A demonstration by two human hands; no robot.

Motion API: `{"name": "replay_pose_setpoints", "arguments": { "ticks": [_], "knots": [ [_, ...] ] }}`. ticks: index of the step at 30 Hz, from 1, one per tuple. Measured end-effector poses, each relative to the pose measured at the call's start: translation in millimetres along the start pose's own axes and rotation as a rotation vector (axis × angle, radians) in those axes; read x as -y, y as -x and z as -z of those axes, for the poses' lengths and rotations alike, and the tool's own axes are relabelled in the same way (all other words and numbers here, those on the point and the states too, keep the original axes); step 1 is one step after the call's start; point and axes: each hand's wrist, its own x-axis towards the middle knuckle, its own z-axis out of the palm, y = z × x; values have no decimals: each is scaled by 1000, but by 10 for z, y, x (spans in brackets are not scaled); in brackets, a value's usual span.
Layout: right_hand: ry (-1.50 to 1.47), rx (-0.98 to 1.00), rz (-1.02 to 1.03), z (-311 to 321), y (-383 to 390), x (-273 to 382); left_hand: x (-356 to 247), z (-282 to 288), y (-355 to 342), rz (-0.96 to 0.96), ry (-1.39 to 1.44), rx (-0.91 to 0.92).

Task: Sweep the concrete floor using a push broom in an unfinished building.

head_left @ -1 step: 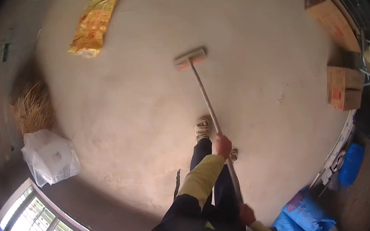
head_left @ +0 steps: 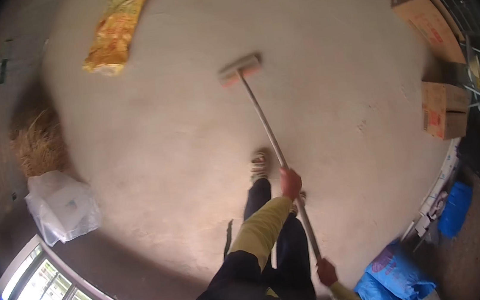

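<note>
I hold a long-handled floor tool [head_left: 262, 116] that looks like a push broom or flat mop. Its wide grey head [head_left: 240, 69], edged in reddish orange, rests on the pale floor ahead of my feet. My left hand [head_left: 291, 182] is wrapped round the middle of the pole, with a yellowish sleeve behind it. Lower down, near the pole's rear end, my right hand [head_left: 327, 272] is closed on it too. Between the pole and my left leg shows one sandalled foot [head_left: 259, 162]; the other foot is partly hidden behind the pole and left hand.
A yellow sack [head_left: 116, 36] lies on the floor at the far left. A dry straw bundle [head_left: 39, 141] and a white plastic bag [head_left: 63, 206] line the left side. Cardboard boxes [head_left: 443, 109] stand at right, with blue bags [head_left: 400, 274] at the lower right.
My right hand has moved slightly forward and to the right, carrying the pole's rear end with it. The tool's head has shifted a little to the left and farther away.
</note>
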Motion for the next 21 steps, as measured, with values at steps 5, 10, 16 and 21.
{"name": "replay_pose_setpoints", "arguments": {
  "ticks": [5, 10, 16, 21],
  "knots": [
    [108, -145, 332, 877, -843, 401, 197, 529, -1197, 923, 1204, -98],
    [45, 100, 541, 319, -164, 548, 655, 429, -337, 968, 1238, -112],
    [119, 306, 398, 173, 986, -349, 437, -655, 2065, 1027, 902, -218],
    [255, 370, 340, 66, 1424, -1114, -480, -404, 2848, 1464, 1560, -31]
  ]
}}
